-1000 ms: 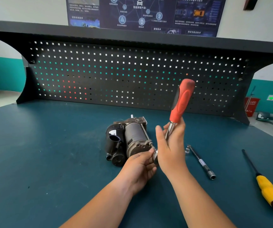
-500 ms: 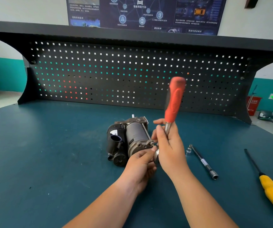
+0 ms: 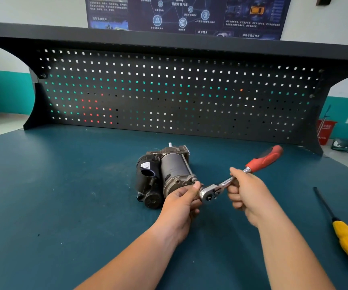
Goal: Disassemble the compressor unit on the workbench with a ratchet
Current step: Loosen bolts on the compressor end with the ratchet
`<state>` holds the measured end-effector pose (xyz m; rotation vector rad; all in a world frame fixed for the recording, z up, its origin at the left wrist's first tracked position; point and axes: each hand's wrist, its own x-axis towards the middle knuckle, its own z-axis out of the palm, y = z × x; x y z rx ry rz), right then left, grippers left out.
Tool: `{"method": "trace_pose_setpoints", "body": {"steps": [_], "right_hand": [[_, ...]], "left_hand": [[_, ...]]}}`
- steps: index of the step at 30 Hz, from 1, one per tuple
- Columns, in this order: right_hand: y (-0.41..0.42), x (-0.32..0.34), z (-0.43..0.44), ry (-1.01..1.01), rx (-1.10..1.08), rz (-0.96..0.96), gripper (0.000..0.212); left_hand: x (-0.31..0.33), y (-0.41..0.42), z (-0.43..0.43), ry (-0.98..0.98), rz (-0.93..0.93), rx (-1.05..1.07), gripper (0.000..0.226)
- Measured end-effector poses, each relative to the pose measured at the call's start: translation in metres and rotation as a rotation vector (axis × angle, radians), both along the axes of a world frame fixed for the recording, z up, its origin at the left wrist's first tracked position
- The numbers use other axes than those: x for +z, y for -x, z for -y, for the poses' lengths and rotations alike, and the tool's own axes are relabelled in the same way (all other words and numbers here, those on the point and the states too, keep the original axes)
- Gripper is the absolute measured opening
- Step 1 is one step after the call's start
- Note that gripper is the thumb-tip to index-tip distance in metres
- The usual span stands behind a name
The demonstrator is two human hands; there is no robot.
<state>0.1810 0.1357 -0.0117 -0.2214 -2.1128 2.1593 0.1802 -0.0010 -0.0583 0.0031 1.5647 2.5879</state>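
Note:
The compressor unit (image 3: 164, 174), a grey motor cylinder beside black housing, lies on the blue-green workbench (image 3: 64, 206) at centre. A ratchet (image 3: 209, 192) with a chrome head and red handle (image 3: 265, 159) points up and to the right from the compressor's near end. My left hand (image 3: 181, 208) grips the ratchet head at the compressor's near end, thumb on top. My right hand (image 3: 246, 193) is wrapped round the chrome shaft just below the red handle. The bolt under the head is hidden.
A yellow-handled screwdriver (image 3: 344, 237) lies at the right edge of the bench. A black pegboard (image 3: 168, 91) with a shelf above closes off the back. A red bin (image 3: 325, 130) stands on the floor beyond the right end.
The ratchet handle has swung from nearly upright down to the right, about level with the bench. My right hand went with it. The extension bar seen earlier is now hidden behind my right hand.

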Motion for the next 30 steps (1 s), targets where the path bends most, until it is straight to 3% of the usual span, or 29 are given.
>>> {"method": "trace_pose_setpoints", "body": {"steps": [3, 5, 9, 13, 17, 20, 26, 30], "right_hand": [[0.0, 0.0, 0.002, 0.063, -0.037, -0.049, 0.026], [0.002, -0.004, 0.006, 0.004, -0.092, -0.136, 0.02], [0.002, -0.011, 0.019, -0.322, -0.266, -0.37, 0.046], [-0.002, -0.012, 0.027, -0.383, -0.345, -0.545, 0.058], [-0.004, -0.012, 0.03, -0.466, -0.305, -0.626, 0.068], [-0.005, -0.008, 0.027, -0.524, -0.253, -0.628, 0.061], [-0.012, -0.002, 0.026, -0.423, -0.071, -0.671, 0.07], [-0.014, -0.002, 0.031, -0.479, -0.103, -0.796, 0.073]], "left_hand": [[-0.001, 0.001, 0.0, -0.008, 0.002, 0.006, 0.023], [-0.001, 0.001, 0.001, -0.01, 0.003, 0.003, 0.029], [-0.001, 0.0, 0.003, -0.011, 0.011, -0.01, 0.023], [-0.001, -0.001, 0.005, -0.04, 0.027, -0.004, 0.022], [0.001, -0.004, 0.006, -0.051, 0.029, -0.016, 0.019], [0.001, -0.004, 0.006, -0.056, 0.025, -0.034, 0.017], [0.0, -0.005, 0.004, -0.093, 0.03, -0.018, 0.025], [0.001, -0.007, 0.005, -0.045, 0.014, -0.032, 0.03]]}}
